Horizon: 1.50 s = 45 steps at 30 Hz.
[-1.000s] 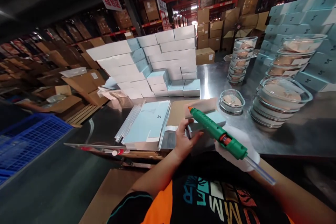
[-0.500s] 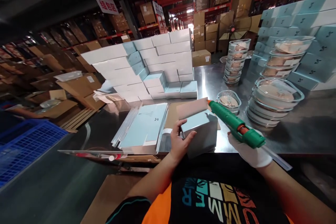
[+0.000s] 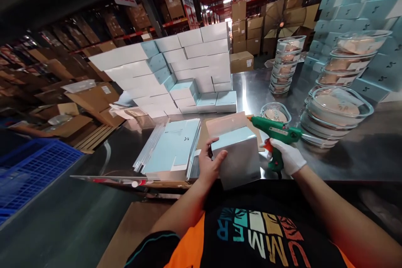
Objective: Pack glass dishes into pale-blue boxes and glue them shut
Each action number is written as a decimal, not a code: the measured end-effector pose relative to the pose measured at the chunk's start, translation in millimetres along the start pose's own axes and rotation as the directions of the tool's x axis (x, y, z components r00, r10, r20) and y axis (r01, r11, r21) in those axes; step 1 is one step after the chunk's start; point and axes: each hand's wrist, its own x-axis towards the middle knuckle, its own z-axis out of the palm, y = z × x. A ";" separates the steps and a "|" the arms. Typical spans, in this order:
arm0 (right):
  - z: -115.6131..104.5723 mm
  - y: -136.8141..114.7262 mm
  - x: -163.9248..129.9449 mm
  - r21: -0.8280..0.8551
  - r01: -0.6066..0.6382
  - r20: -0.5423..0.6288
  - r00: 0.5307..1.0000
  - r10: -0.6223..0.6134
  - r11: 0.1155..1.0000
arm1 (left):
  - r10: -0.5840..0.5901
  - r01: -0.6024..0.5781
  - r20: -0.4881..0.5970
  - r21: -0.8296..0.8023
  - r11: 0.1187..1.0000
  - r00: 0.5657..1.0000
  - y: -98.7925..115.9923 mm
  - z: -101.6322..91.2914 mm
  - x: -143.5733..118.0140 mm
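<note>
In the head view we see the bare left hand (image 3: 211, 163) curled firmly around the left side of a box (image 3: 239, 161), which sits between flat cartons (image 3: 172, 146) and a green glue gun (image 3: 274, 130). The gloved right hand (image 3: 286, 155) is closed around the gun, its tip near the box's raised flap (image 3: 226, 124). Beyond the box stand stacked boxes (image 3: 205, 67); glass dishes (image 3: 337, 119) are to its right.
</note>
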 end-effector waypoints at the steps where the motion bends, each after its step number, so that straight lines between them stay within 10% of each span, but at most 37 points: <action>1: 4.8 1.4 7.0 0.000 -0.051 0.022 0.998 0.051 0.999 | -0.029 0.030 0.013 -0.010 1.000 0.999 -0.2 -0.9 1.4; 5: 6.8 2.7 33.3 -0.110 -0.131 -0.019 0.991 0.129 0.985 | -0.110 0.112 0.042 -0.060 0.992 0.993 -0.4 -4.3 6.9; 10: -3.6 -11.5 34.8 -0.181 0.023 -0.151 0.987 -0.051 0.983 | 0.006 -0.006 0.014 0.024 1.000 1.000 1.2 -3.6 14.2; 20: 51.7 -49.5 9.4 -0.068 0.418 0.244 0.888 -0.391 0.906 | 0.216 -0.222 0.155 0.020 0.975 0.964 -15.8 3.8 21.3; 26: 22.4 -34.5 12.8 -0.111 0.749 0.417 0.632 -0.653 0.653 | 0.186 -0.178 0.081 -0.094 0.980 0.979 -9.9 0.5 27.3; 31: 20.0 -31.0 -6.1 -0.089 0.858 0.526 0.472 -0.708 0.506 | 0.355 -0.351 0.398 -0.085 0.933 0.846 -0.6 -15.6 36.5; 37: 24.3 -38.1 -10.2 -0.056 0.884 0.536 0.419 -0.733 0.464 | 0.624 -0.588 0.339 -0.216 0.780 0.704 -12.1 -11.0 39.9; 40: 22.6 -19.9 -6.9 -0.089 0.871 0.491 0.460 -0.739 0.483 | 0.588 -0.554 0.371 -0.207 0.807 0.718 -17.2 -9.5 36.4; 45: 19.8 18.0 -2.5 -0.237 0.589 0.250 0.805 -0.537 0.772 | 0.157 -0.115 0.239 -0.178 0.977 0.958 -36.2 -6.5 8.5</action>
